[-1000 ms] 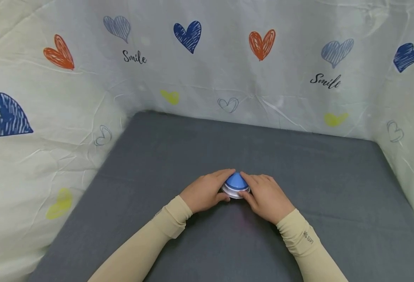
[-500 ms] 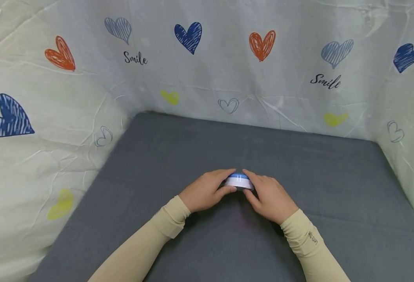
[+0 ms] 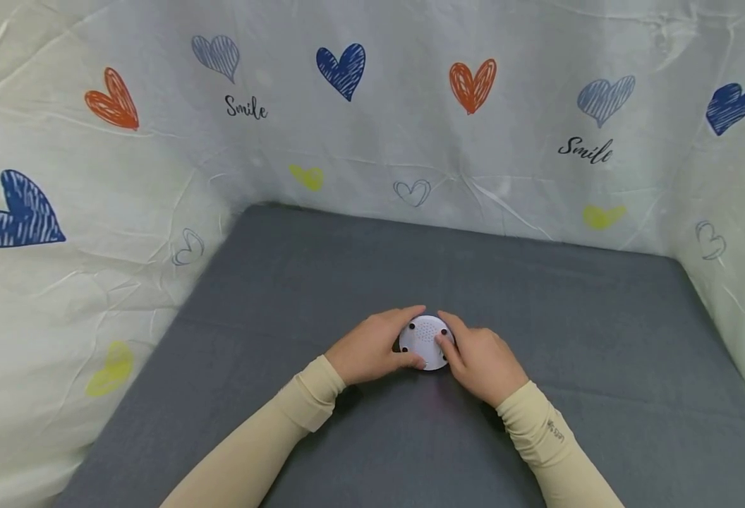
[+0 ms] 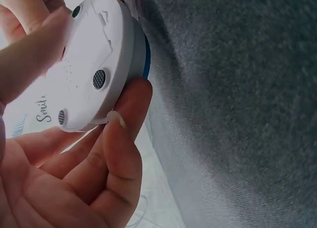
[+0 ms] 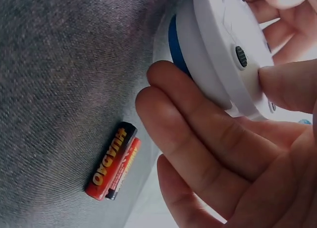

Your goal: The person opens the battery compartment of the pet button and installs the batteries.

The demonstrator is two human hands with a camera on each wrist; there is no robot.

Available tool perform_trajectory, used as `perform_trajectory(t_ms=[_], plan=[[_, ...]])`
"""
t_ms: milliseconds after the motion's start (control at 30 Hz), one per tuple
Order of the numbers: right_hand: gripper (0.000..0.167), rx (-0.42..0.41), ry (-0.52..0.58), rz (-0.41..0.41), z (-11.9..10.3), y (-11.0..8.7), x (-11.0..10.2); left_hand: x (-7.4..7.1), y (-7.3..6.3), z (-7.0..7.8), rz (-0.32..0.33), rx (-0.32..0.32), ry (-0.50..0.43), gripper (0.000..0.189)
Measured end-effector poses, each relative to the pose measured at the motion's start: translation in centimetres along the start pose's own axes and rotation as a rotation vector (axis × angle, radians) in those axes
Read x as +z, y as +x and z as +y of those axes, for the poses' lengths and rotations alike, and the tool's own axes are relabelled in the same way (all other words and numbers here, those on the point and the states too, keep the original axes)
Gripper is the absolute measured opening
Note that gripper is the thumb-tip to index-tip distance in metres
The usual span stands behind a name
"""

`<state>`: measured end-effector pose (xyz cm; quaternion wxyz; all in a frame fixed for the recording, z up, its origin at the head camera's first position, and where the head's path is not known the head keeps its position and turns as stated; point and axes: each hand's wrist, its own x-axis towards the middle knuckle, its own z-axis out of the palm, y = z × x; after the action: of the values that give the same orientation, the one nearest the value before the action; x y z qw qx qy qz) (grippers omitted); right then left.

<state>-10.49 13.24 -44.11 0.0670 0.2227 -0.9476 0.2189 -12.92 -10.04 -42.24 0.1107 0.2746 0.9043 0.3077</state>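
Observation:
A round white answer buzzer (image 3: 423, 344) with a blue top is held between both hands, its underside turned up toward the head view. Small speaker holes and dark round feet (image 4: 99, 79) show on that underside, and the outline of a battery cover (image 4: 102, 32) appears in the left wrist view. My left hand (image 3: 372, 347) grips the left side, thumb at the near rim. My right hand (image 3: 488, 361) holds the right side, its thumb (image 5: 290, 84) pressed on the underside. The blue part (image 5: 176, 47) faces away, mostly hidden.
Two red and black batteries (image 5: 113, 161) lie side by side on the grey cloth-covered table (image 3: 347, 261), seen only in the right wrist view. A white curtain (image 3: 404, 127) printed with hearts surrounds the table at the back and sides.
The buzzer has been tipped over from blue top up, through its side, to underside up. The right thumb has moved onto the underside; both hands stay at nearly the same spot.

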Motion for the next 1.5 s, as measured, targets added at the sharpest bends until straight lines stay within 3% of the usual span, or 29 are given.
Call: perform_trajectory(t_ms=[167, 533, 767, 933, 1333, 1500], plan=[[0.046, 0.011, -0.014, 0.021, 0.1, -0.2, 0.6, 0.5, 0.0, 0.0, -0.054, -0.026, 0.010, 0.101], [0.063, -0.113, -0.163, 0.121, 0.1, 0.3, 0.3, 0.6, 0.1, -0.4, -0.045, 0.027, 0.140, 0.093], [0.047, -0.264, -0.131, 0.099, -0.4, 0.4, 0.0, 0.5, 0.1, -0.7, -0.056, 0.038, 0.145, 0.091], [0.037, -0.251, -0.122, 0.082, -0.5, 0.4, 0.1, 0.4, 0.1, -0.9, -0.069, 0.038, 0.140, 0.088], [0.034, -0.224, -0.073, 0.051, -0.6, 0.8, -0.1, 0.5, 0.2, -1.1, -0.103, 0.019, 0.105, 0.095], [0.030, -0.260, -0.099, 0.071, -0.8, 1.0, 0.0, 0.5, 0.1, -1.1, -0.081, 0.019, 0.127, 0.091]])
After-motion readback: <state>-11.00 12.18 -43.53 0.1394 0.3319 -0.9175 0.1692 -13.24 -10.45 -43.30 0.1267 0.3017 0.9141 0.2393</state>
